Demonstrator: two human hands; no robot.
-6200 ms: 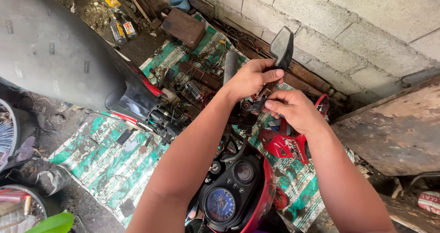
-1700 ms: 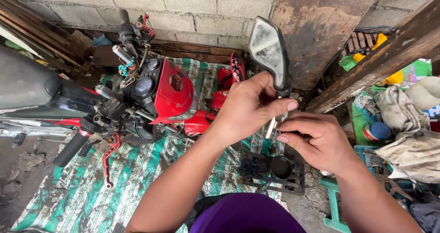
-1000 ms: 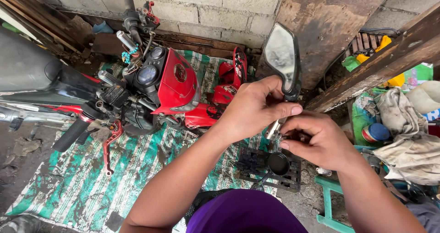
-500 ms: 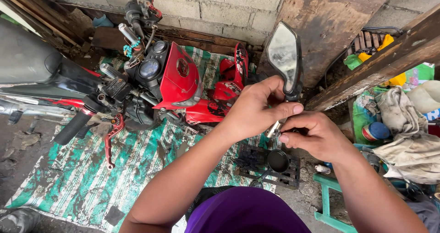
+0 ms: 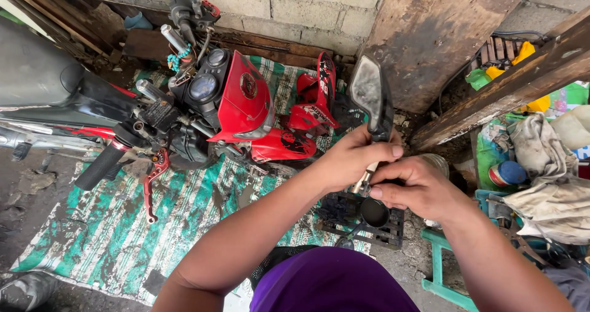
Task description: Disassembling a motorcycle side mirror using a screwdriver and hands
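- Nearest the camera, purple cloth [image 5: 335, 284] covers the person's lap at the bottom edge, with both bare forearms reaching out over it.
- The right hand [image 5: 418, 189] has its fingers [image 5: 393, 167] curled shut around the lower end of a silver metal stem [image 5: 365, 180]; how tightly they press cannot be told.
- The left hand [image 5: 350, 158] is wrapped closed around the stem just above, thumb and forefinger pinching at the base of a black mirror [image 5: 370, 94].
- The mirror stands upright above both hands, held in the air, its dull grey glass facing the camera.
- Directly under the hands, a dark, flat, grid-like part [image 5: 362, 220] lies on the ground, with a small round black cap [image 5: 373, 212] above it.
- To the right stands a green plastic stool [image 5: 439, 263]; beyond it lie crumpled rags [image 5: 541, 158] and a blue-lidded can [image 5: 509, 174].
- To the left, a green-and-white striped mat [image 5: 123, 226], dirty and worn, covers the floor.
- On the mat rests a red motorcycle front [image 5: 246, 103] with its gauges [image 5: 206, 81], handlebar grip [image 5: 101, 164] and red lever [image 5: 153, 177].
- Farthest off, a grey block wall [image 5: 307, 5] and a rusty metal sheet [image 5: 430, 35] close the scene.
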